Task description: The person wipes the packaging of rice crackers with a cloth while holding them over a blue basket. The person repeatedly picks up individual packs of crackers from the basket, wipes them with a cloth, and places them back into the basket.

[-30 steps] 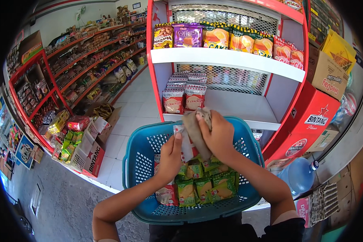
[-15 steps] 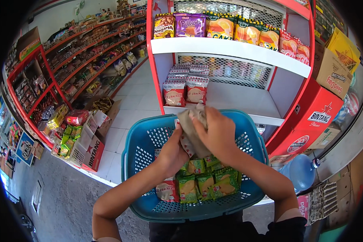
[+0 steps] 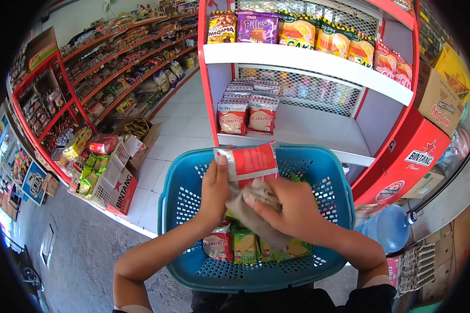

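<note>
My left hand (image 3: 214,188) grips a red and silver packet of crackers (image 3: 251,159) by its left edge, its red back facing up. A crumpled grey-beige cloth (image 3: 271,232) is bunched in my right hand (image 3: 295,206), pressed on the packet's lower part, with one end hanging down. Both hands are over a teal plastic basket (image 3: 331,253) with perforated sides. Inside it lie several green snack packets (image 3: 244,245) and a red-and-white cracker packet (image 3: 218,244). The cloth and my hands hide part of the contents.
Ahead stands a red-framed white shelf (image 3: 318,128), with cracker packets (image 3: 232,117) on its lower left and larger snack bags (image 3: 297,32) above. A red carton (image 3: 404,159) and a blue water jug (image 3: 389,229) are at right. A snack crate (image 3: 96,190) sits at left.
The packet has turned so its red back shows. My right hand and the cloth have moved down from its top to its lower part. The shelf sits slightly farther right in view.
</note>
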The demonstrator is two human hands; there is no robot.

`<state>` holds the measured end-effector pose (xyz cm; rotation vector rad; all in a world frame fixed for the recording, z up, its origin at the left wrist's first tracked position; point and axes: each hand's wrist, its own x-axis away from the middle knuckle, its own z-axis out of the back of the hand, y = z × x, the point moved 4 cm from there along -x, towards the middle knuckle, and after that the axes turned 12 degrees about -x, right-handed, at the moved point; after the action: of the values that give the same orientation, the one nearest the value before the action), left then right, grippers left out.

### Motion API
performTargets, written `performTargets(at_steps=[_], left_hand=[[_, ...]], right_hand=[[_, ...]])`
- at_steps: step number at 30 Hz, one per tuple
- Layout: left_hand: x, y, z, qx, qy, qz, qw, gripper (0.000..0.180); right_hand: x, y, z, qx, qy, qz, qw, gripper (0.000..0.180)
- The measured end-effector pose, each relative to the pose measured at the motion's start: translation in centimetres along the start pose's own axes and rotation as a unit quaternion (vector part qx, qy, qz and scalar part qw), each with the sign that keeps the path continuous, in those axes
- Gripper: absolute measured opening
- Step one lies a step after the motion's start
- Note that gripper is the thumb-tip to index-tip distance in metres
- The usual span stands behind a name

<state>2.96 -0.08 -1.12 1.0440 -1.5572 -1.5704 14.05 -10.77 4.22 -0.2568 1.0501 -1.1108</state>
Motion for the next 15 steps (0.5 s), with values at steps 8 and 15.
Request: performTargets(at_steps=[8, 15], left_hand=[[1.5, 2.7, -1.0, -0.165, 0.102, -0.168, 0.967, 0.034], [-0.4, 2.3, 1.9, -0.052, 0.192, -0.205, 0.958, 0.035]], right_hand=[[-3.7, 3.2, 1.8, 0.126, 0.236, 0.07, 0.961, 0.024], [-4.0, 7.1, 6.6, 0.191, 0.372, 0.041, 0.907, 0.027]])
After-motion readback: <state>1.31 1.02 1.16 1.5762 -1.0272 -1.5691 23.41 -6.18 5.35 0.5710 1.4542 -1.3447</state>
